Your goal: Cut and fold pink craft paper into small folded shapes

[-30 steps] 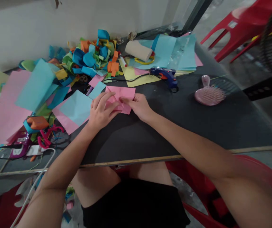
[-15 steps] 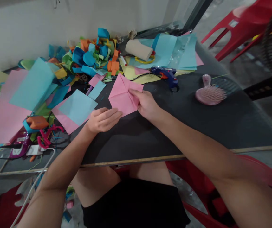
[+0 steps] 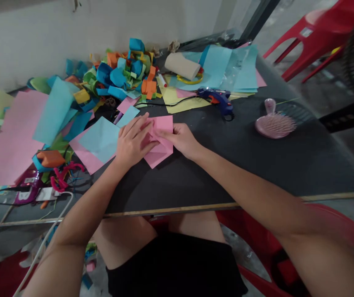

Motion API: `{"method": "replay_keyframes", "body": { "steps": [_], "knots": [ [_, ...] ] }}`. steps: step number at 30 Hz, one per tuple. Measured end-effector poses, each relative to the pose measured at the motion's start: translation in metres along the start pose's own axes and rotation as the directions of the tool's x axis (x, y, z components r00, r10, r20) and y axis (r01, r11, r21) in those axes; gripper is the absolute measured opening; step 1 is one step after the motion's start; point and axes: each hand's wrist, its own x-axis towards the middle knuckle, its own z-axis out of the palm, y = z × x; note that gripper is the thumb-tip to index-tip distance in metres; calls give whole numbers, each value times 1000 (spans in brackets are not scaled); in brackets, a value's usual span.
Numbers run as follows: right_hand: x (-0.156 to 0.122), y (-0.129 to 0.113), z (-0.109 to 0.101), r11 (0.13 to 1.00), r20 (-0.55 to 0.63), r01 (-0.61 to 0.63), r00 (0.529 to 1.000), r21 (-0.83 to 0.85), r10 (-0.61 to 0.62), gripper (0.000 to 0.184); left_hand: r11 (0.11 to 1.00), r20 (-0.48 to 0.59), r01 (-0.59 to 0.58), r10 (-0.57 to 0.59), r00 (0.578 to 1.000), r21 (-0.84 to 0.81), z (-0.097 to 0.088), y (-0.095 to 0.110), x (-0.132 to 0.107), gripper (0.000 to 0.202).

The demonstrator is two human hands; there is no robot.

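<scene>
A creased square of pink paper (image 3: pixel 166 123) is between my two hands, low over the dark tabletop. My left hand (image 3: pixel 130 142) covers the paper's left side, with the fingers across its upper part and the thumb near its middle. From the right, my right hand (image 3: pixel 183 141) pinches the paper, its thumb and fingertips at the central folds. The exact fold under the fingertips is partly hidden. Just left of my left hand lies a light blue sheet (image 3: pixel 99 138) on top of a pink sheet (image 3: pixel 87 161).
Several folded coloured paper pieces (image 3: pixel 118 76) are heaped along the wall. A blue glue gun (image 3: pixel 218 99), a cardboard roll (image 3: pixel 181 66) and a pink hairbrush (image 3: pixel 274 123) lie to the right. A purple device (image 3: pixel 28 189) with a cable sits front left.
The pink paper has come down and turned. My left hand has moved up from its lower edge onto its left side, while my right hand has shifted slightly down, still holding it.
</scene>
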Motion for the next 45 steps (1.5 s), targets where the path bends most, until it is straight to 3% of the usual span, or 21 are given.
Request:
{"method": "replay_keyframes", "body": {
  "steps": [3, 8, 15, 21, 27, 33, 36, 38, 41, 43, 45],
  "knots": [
    [0, -1, 0, 1000, 31, -4, 1000, 9, 4, 36, 1000, 22, 22, -22, 1000, -7, 0, 1, 0, 51],
    [-1, -3, -1, 996, 48, 23, 999, -84, -19, 44, 993, -48, 70, -75, 996, -95, -2, 5, 1, 32],
    [-2, 1, -3, 935, 81, 125, 991, -332, -103, 45, 934, -86, 248, -278, 957, -256, -2, 6, 3, 14],
    [-2, -4, -4, 894, 143, 104, 989, -436, -46, 53, 709, -61, 449, -566, 822, -544, 3, -12, 6, 25],
    [-3, -10, -4, 920, 243, 66, 970, -386, 32, 60, 591, -21, 498, -658, 753, -635, 7, -23, 9, 26],
    [-1, -11, -8, 944, 299, 2, 949, -329, 102, 53, 355, 70, 532, -780, 622, -768, 8, -18, 10, 24],
    [3, -10, -14, 967, 359, -55, 922, -250, 145, 41, 317, 42, 533, -831, 555, -785, 7, -23, 11, 23],
    [7, -7, -20, 972, 395, -115, 899, -207, 191, 37, 337, -14, 531, -854, 521, -777, 5, -28, 11, 20],
    [16, -2, -35, 958, 333, -177, 910, -225, 247, 35, 444, -115, 549, -840, 531, -708, 1, -34, 11, 14],
    [20, 1, -45, 951, 251, -164, 940, -262, 231, 31, 554, -166, 575, -791, 589, -602, -3, -34, 10, 10],
    [21, 2, -51, 929, 146, -83, 979, -361, 144, 26, 674, -187, 585, -712, 676, -450, -7, -33, 8, 6]
  ]
}}
